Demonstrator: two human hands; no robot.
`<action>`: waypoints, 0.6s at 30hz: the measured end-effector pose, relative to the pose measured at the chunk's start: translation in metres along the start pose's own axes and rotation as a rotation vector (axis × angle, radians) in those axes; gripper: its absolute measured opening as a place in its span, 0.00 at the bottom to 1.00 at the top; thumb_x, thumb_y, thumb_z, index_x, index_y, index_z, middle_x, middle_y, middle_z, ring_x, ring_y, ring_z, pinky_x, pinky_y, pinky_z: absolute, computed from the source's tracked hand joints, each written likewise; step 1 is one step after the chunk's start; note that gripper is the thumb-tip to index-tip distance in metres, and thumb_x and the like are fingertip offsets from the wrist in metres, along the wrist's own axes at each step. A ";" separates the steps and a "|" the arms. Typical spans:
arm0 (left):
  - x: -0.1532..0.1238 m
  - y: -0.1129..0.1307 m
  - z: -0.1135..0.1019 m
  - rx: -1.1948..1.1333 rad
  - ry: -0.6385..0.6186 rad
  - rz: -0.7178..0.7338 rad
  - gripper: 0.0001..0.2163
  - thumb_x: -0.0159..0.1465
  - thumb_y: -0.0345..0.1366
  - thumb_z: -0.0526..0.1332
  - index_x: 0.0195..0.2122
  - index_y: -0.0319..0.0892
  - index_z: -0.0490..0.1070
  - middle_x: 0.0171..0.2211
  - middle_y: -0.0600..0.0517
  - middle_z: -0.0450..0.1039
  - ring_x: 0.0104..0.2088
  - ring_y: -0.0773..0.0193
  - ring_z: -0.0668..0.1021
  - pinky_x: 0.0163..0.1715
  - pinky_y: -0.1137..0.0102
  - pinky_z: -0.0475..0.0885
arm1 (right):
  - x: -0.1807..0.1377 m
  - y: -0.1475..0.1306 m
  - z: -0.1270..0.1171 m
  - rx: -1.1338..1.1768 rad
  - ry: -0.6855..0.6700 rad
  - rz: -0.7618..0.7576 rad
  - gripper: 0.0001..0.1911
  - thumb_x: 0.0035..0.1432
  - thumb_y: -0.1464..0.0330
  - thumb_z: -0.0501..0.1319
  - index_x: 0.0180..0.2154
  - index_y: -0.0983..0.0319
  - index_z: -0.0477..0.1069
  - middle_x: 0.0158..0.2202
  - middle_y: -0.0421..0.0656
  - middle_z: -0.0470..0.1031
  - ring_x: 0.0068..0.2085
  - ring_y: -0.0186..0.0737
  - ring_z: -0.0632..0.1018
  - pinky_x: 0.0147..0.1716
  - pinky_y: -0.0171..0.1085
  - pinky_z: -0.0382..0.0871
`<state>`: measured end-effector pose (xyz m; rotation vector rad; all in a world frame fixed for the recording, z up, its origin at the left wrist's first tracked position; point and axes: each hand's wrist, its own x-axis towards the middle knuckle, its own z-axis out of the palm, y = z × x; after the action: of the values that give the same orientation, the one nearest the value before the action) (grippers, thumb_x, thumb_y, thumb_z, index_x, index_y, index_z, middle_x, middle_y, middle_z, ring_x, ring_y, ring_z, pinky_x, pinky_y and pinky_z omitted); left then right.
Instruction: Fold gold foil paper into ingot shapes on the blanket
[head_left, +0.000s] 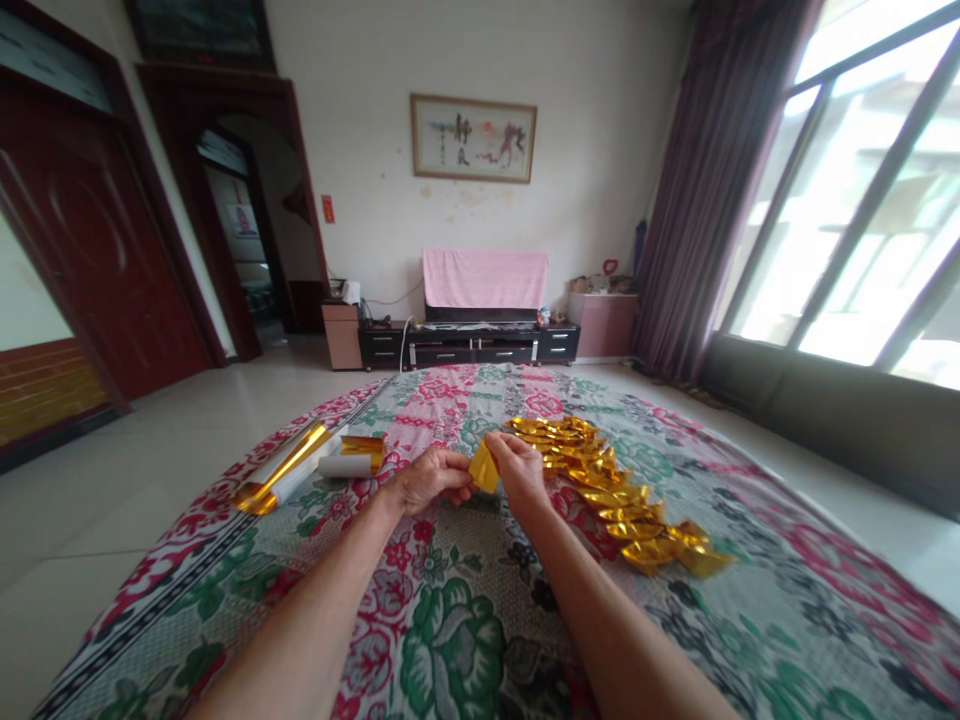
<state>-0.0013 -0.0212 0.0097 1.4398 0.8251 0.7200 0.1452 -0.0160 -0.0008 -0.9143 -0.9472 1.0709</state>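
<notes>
My 2 bare forearms run up from the bottom edge over the floral cloth [450, 620] and meet just past its middle. My left grip [431, 480] is closed in a pinch on the left edge of a gold foil sheet [484, 467]. My right grip [517, 465] is pinched on its right edge, fingers curled over the top. Held from both sides like this, the thin sheet sits lifted just above the cloth and, I judge, cannot curl or slip.

Just beside my right grip, a row of folded gold foil pieces [615, 500] trails toward the cloth's right side, each overlapping the next, close to hand. On my left, near but apart, lie a rolled foil sheet [349, 462] with its white backing out and long flat foil strips [281, 470]. Well beyond, a pink cloth [484, 278] drapes above the low dark cabinet [465, 345].
</notes>
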 end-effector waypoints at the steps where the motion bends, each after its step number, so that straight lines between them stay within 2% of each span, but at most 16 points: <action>1: -0.001 0.000 -0.002 -0.005 -0.014 -0.002 0.12 0.47 0.34 0.63 0.33 0.35 0.73 0.26 0.50 0.73 0.23 0.72 0.71 0.24 0.77 0.64 | 0.001 0.001 -0.001 -0.013 0.004 -0.009 0.18 0.37 0.56 0.64 0.23 0.64 0.69 0.16 0.35 0.63 0.18 0.28 0.61 0.18 0.30 0.55; 4: -0.003 0.000 -0.007 -0.033 -0.034 -0.016 0.16 0.46 0.31 0.62 0.38 0.38 0.72 0.31 0.49 0.74 0.25 0.71 0.72 0.24 0.77 0.64 | 0.001 0.003 -0.002 -0.063 0.006 -0.035 0.19 0.37 0.54 0.63 0.24 0.65 0.70 0.16 0.36 0.63 0.19 0.29 0.62 0.18 0.30 0.56; 7: -0.004 0.001 -0.009 -0.026 0.030 -0.003 0.15 0.50 0.36 0.60 0.39 0.39 0.71 0.32 0.50 0.73 0.27 0.69 0.73 0.23 0.77 0.63 | 0.000 0.005 -0.001 -0.089 -0.030 -0.048 0.19 0.38 0.54 0.63 0.24 0.64 0.70 0.17 0.37 0.64 0.20 0.29 0.63 0.19 0.30 0.57; 10: -0.001 0.001 -0.005 0.021 0.123 0.065 0.14 0.53 0.43 0.59 0.34 0.38 0.72 0.28 0.51 0.72 0.26 0.69 0.71 0.23 0.76 0.62 | -0.002 0.006 0.001 -0.090 -0.089 -0.066 0.17 0.39 0.55 0.63 0.24 0.64 0.71 0.19 0.36 0.65 0.20 0.30 0.64 0.21 0.30 0.58; 12: 0.002 0.001 -0.002 0.033 0.143 0.102 0.15 0.53 0.46 0.59 0.30 0.37 0.71 0.24 0.52 0.70 0.24 0.70 0.69 0.23 0.76 0.61 | -0.003 0.007 0.002 -0.088 -0.112 -0.080 0.16 0.40 0.56 0.63 0.24 0.64 0.71 0.19 0.36 0.65 0.21 0.29 0.63 0.21 0.30 0.58; 18: 0.009 -0.003 0.003 0.085 0.261 0.143 0.16 0.50 0.48 0.60 0.23 0.37 0.67 0.17 0.56 0.63 0.19 0.72 0.64 0.20 0.76 0.57 | -0.004 0.007 0.002 -0.087 -0.137 -0.056 0.17 0.40 0.56 0.63 0.24 0.64 0.71 0.18 0.36 0.66 0.21 0.29 0.63 0.21 0.29 0.59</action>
<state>0.0059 -0.0158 0.0065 1.5118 0.9689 1.0072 0.1404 -0.0176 -0.0072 -0.8889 -1.1344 1.0619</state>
